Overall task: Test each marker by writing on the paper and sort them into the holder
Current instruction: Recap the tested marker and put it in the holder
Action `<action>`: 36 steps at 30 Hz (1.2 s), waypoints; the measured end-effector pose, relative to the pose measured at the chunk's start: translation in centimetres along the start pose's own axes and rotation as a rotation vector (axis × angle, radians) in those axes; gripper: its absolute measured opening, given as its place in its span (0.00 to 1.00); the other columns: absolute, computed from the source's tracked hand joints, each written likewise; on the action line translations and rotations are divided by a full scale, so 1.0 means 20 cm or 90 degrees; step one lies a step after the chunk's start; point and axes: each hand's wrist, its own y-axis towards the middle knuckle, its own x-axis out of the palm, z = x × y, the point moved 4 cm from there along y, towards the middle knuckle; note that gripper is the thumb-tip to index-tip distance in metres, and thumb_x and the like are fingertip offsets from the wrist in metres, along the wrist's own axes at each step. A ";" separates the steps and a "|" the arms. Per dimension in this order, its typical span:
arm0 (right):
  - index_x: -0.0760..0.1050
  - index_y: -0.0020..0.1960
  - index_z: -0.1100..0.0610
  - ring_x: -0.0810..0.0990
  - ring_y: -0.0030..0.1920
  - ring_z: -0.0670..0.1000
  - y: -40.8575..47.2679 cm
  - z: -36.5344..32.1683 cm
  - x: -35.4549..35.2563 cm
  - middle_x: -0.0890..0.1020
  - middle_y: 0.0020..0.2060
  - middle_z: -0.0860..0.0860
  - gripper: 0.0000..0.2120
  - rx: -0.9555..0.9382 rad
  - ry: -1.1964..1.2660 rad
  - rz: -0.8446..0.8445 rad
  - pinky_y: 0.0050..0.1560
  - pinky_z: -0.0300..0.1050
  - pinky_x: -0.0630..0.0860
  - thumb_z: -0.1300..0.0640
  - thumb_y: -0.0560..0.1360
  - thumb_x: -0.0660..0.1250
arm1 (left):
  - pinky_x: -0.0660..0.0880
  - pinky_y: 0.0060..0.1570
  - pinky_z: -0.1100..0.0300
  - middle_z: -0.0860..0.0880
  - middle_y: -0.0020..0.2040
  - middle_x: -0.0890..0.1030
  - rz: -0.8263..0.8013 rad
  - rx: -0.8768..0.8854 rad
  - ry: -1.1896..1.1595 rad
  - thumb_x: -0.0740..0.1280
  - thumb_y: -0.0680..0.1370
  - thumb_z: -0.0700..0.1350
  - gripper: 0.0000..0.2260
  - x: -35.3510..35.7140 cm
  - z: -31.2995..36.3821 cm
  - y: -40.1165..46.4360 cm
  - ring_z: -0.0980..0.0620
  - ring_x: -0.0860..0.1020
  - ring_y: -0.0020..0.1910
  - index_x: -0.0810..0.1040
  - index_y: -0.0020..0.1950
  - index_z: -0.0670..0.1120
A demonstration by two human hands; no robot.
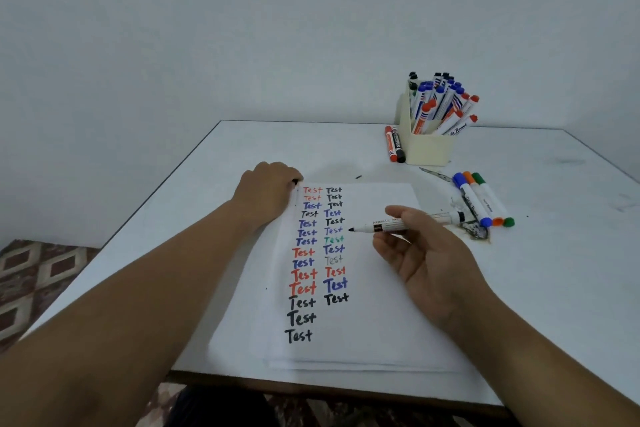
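1. White walls back a white table (346,149) whose near edge shows a dark rim; a patterned rug (31,274) lies on the floor to the left.
2. A sheet of paper (381,305) lies on the table in front of the person, carrying 2 columns of the word "Test" in red, blue, black and green ink.
3. The right hand (426,260) hovers over the paper's right half, palm turned up and leftward, fingers loosely curled, holding an uncapped black marker (398,224) between thumb and fingers.
4. That marker lies nearly level, its tip pointing left, just right of the second column; whether the tip touches the paper cannot be told.
5. The left hand (270,194) rests at the paper's far left corner, fingers curled down; a small black object, apparently a cap, peeks out at its fingertips.
6. A cream holder (427,147) stands at the far right of the table, packed with blue, red and black markers.
7. 2 markers (394,144), 1 red and 1 black, lie just left of the holder.
8. 3 capped markers (483,199), blue, orange and green, lie side by side right of the paper, near a dark stain (476,229).
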 end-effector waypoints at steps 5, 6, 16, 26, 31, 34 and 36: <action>0.76 0.47 0.59 0.87 0.44 0.59 0.00 -0.04 -0.01 0.84 0.43 0.63 0.08 -0.006 0.112 0.025 0.44 0.47 0.85 0.71 0.77 0.64 | 0.68 0.55 0.60 0.55 0.53 0.80 0.055 -0.020 -0.194 0.67 0.81 0.45 0.09 -0.02 -0.01 -0.01 0.52 0.76 0.56 0.81 0.59 0.52; 0.76 0.48 0.61 0.87 0.47 0.62 0.00 -0.04 -0.02 0.84 0.45 0.65 0.06 -0.003 0.134 0.022 0.47 0.49 0.85 0.70 0.77 0.63 | 0.67 0.55 0.62 0.55 0.53 0.80 0.068 -0.014 -0.235 0.67 0.80 0.45 0.10 -0.04 0.02 -0.03 0.54 0.76 0.56 0.81 0.61 0.52; 0.77 0.59 0.67 0.85 0.54 0.64 -0.01 -0.02 0.00 0.84 0.52 0.68 0.10 0.010 0.007 -0.009 0.53 0.50 0.84 0.67 0.81 0.60 | 0.75 0.61 0.59 0.60 0.51 0.83 0.101 0.146 -0.382 0.72 0.77 0.38 0.22 -0.20 0.28 -0.32 0.57 0.80 0.55 0.75 0.70 0.51; 0.77 0.57 0.66 0.86 0.53 0.65 -0.02 -0.02 0.00 0.84 0.51 0.69 0.09 0.008 0.013 -0.010 0.50 0.49 0.85 0.67 0.81 0.60 | 0.70 0.56 0.71 0.62 0.50 0.82 0.104 0.202 -0.336 0.72 0.78 0.40 0.22 -0.25 0.35 -0.36 0.62 0.78 0.53 0.75 0.70 0.54; 0.76 0.59 0.68 0.85 0.53 0.65 -0.02 -0.02 0.00 0.84 0.52 0.69 0.10 0.007 -0.011 -0.024 0.51 0.50 0.84 0.66 0.82 0.60 | 0.68 0.54 0.73 0.57 0.50 0.83 0.120 0.277 -0.283 0.70 0.78 0.39 0.20 -0.26 0.44 -0.39 0.60 0.76 0.49 0.76 0.70 0.48; 0.76 0.61 0.68 0.85 0.55 0.64 -0.02 -0.02 0.01 0.83 0.53 0.68 0.11 -0.005 -0.009 -0.042 0.53 0.51 0.84 0.64 0.82 0.60 | 0.66 0.53 0.75 0.56 0.50 0.83 0.109 0.249 -0.269 0.67 0.80 0.38 0.20 -0.27 0.48 -0.40 0.58 0.74 0.50 0.73 0.72 0.49; 0.76 0.61 0.67 0.85 0.55 0.64 -0.02 -0.02 0.01 0.83 0.54 0.68 0.12 -0.008 -0.007 -0.054 0.53 0.50 0.84 0.62 0.83 0.60 | 0.67 0.53 0.71 0.56 0.51 0.82 0.069 0.209 -0.274 0.64 0.82 0.38 0.22 -0.28 0.49 -0.39 0.59 0.73 0.51 0.70 0.75 0.52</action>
